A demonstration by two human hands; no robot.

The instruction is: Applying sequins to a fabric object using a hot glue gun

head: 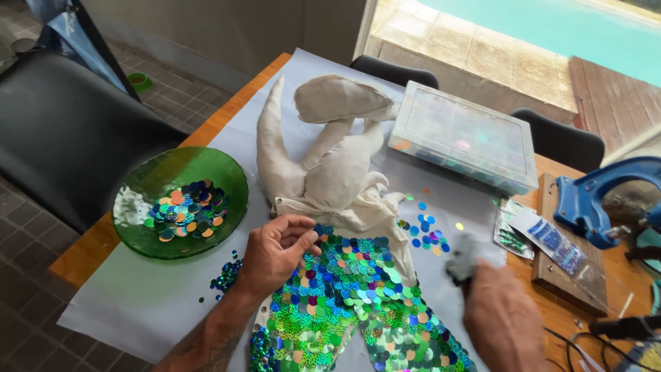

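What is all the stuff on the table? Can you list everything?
Stuffed cloth figure: one, cream, middle of table, lower half covered in shiny green and blue sequins.
Glass bowl: one, green, left, holding sequins.
Loose sequins: many, mixed colours, right of figure.
Compartment box: one, clear, upper right.
Small packets: a few, clear, right.
Press tool: one, blue, far right.
Chairs: three, black, around the table.
Left hand: on the sequins.
Right hand: holding a blurred grey tool.

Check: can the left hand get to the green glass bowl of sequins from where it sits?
Probably yes. The left hand rests on the upper edge of the sequinned fabric, and the green glass bowl lies just to its left on the same paper sheet, with only loose sequins between them.
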